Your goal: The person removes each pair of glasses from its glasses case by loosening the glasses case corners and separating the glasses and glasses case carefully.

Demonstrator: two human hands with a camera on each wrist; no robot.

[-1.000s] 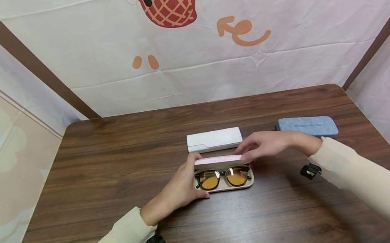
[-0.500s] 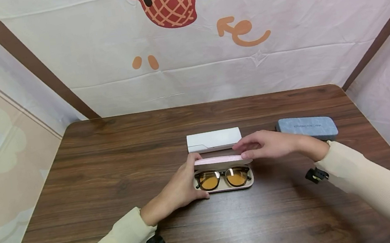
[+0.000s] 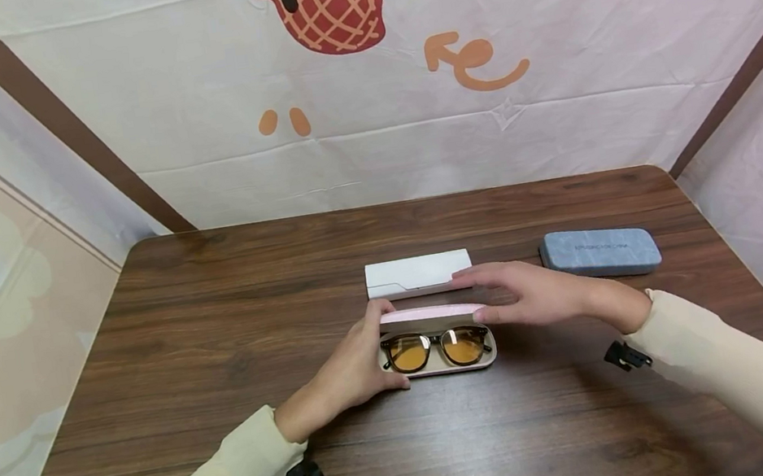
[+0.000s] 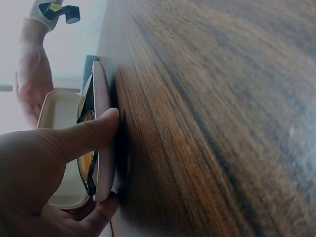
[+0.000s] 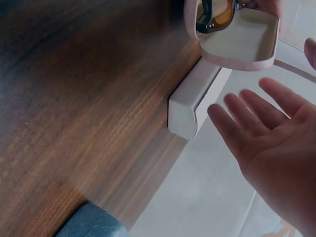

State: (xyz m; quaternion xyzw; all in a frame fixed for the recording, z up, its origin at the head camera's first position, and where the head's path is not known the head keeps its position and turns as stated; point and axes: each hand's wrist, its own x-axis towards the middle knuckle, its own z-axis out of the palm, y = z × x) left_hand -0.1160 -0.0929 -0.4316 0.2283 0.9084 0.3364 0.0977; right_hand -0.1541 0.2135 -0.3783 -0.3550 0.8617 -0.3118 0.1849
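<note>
An eyeglass case (image 3: pixel 433 312) with a pink outside and cream lining lies open on the table, its lid raised at the back. In it sits a pair of glasses (image 3: pixel 410 355) with dark frames and amber lenses. My left hand (image 3: pixel 350 374) grips the case's left end; in the left wrist view its thumb lies across the base's front edge, with fingers round the end. My right hand (image 3: pixel 541 292) is beside the lid's right end, fingers extended, holding nothing. In the right wrist view, the right hand (image 5: pixel 276 133) appears apart from the lid (image 5: pixel 242 39).
Behind the open case lies a closed white case (image 3: pixel 416 274). A closed blue case (image 3: pixel 601 250) with lettering lies farther right, beyond my right hand. The brown wooden table (image 3: pixel 249 291) ends at a printed cloth backdrop (image 3: pixel 217 180).
My right hand's fingers have straightened and spread, with the fingertips now over the white case's right end in the head view. The right forearm has shifted slightly right. My left hand stays put.
</note>
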